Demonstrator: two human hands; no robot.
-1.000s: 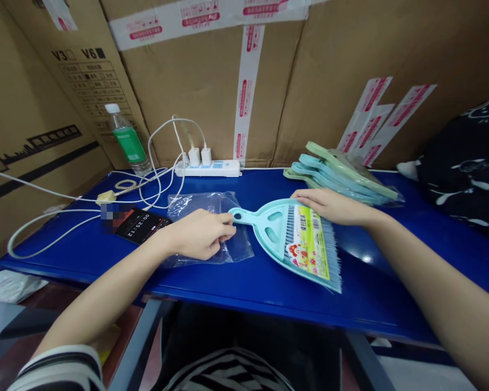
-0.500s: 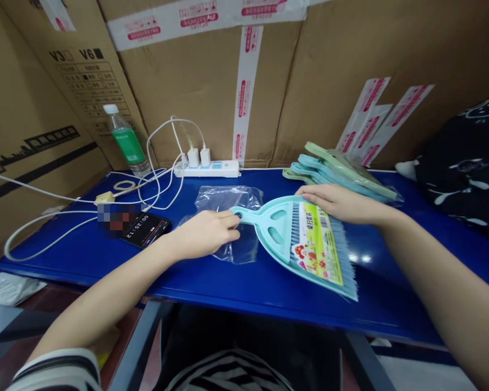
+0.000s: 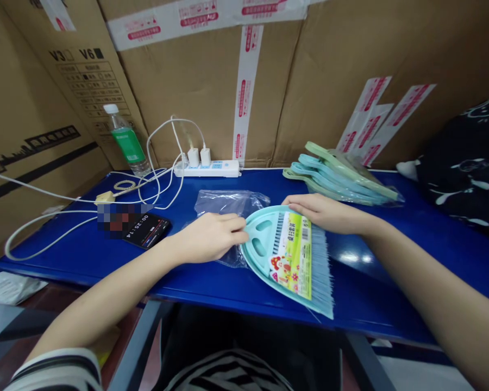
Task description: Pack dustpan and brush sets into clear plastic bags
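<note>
Two bare hands meet on a pale blue dustpan set [image 3: 287,255] that lies flat near the front edge of the blue table [image 3: 85,255]. A brush with blue bristles and a bright printed label sits nested in the pan, with the bristles fanning toward five o'clock. The left hand [image 3: 212,236] sits at the pan's nine o'clock side. Its fingers are drawn together and pinch the open edge of a clear plastic bag [image 3: 228,202], right where the pan's handle end meets the film; the handle itself is hidden there. The right hand [image 3: 321,212] rests on the pan's rim at about one o'clock, its fingers stretched out flat and not curled round anything.

From the pan, a stack of similar green and blue dustpans [image 3: 342,174] lies at one o'clock. A white power strip [image 3: 207,169] with chargers lies at eleven o'clock, and a green-labelled bottle [image 3: 126,142] stands farther out at ten o'clock. A dark phone [image 3: 146,228] lies at nine o'clock beyond the left hand, among white cables [image 3: 49,222]. A black bag [image 3: 464,163] sits at two o'clock. Cardboard boxes [image 3: 330,65] wall the far side.
</note>
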